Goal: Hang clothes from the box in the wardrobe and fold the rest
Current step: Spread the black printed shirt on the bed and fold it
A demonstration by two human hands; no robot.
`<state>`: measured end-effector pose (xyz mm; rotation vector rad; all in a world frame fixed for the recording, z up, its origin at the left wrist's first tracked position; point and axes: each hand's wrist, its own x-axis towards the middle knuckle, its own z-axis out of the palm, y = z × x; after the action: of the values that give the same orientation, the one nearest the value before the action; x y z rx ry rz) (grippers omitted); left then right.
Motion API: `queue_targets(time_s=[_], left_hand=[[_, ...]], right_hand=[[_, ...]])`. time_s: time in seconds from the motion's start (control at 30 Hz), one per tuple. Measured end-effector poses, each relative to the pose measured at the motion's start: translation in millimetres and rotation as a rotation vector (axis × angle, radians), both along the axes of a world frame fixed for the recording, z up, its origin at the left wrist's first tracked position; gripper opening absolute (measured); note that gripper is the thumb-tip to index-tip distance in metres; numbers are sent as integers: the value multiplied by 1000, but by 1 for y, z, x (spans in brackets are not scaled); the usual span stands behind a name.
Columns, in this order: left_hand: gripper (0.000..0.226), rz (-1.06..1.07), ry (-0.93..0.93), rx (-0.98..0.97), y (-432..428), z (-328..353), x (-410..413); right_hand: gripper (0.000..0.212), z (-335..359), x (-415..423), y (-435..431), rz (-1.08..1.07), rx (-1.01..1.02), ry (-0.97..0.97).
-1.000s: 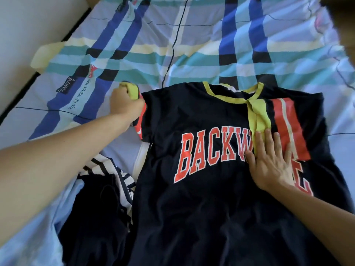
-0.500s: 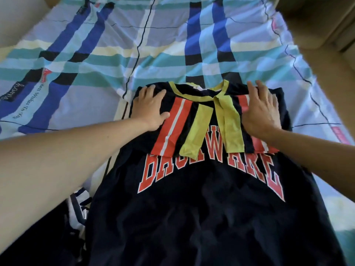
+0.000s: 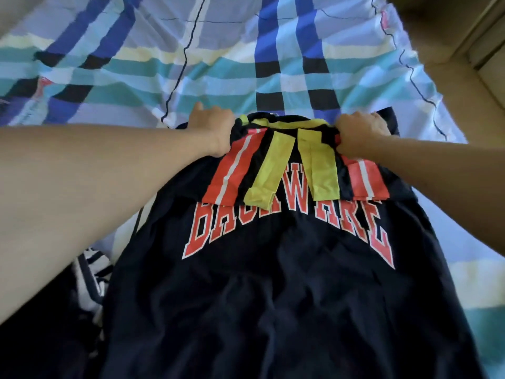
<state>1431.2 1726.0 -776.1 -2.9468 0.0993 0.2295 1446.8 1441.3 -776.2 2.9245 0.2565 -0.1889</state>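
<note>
Both hands clench the far edge of a dark navy T-shirt, one at each shoulder: the left hand has its fingers curled into the cloth at the left shoulder, with one digit sticking out over the sheet, and the right hand bunches the right shoulder in a closed fist. Between the two hands the yellow-trimmed neckline is puckered. The T-shirt lies front-up on a bed, its collar end away from the person and its hem running out of view at the bottom. Both short sleeves are folded inward over the chest: the left sleeve and the right sleeve each show red and white stripes, and their yellow cuffs lie side by side near the middle. They cover the tops of the red block letters printed across the chest. Under the shirt spreads a plaid bedsheet in blue, teal, white and black. At the lower left, just beside the shirt, a black-and-white striped garment lies crumpled, partly under the left forearm.
</note>
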Motion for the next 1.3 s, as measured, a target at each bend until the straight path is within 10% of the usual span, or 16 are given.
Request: queue_targets(time_s=[0.27, 0.67, 0.9, 1.1, 1.3], left_hand=[[19, -238, -120, -276, 17, 118, -74], [49, -839, 234, -247, 37, 144, -360], [44, -622, 1227, 92, 42, 105, -463], [18, -600, 462, -301, 27, 70, -425], [40, -449, 336, -531, -47, 58, -422]], right_hand=[[14, 118, -85, -39, 66, 330, -186], [26, 137, -414, -67, 231, 506, 234], [38, 91, -527, -65, 37, 134, 1084], [62, 59, -451, -81, -505, 666, 261], [111, 30, -378, -97, -941, 943, 310]])
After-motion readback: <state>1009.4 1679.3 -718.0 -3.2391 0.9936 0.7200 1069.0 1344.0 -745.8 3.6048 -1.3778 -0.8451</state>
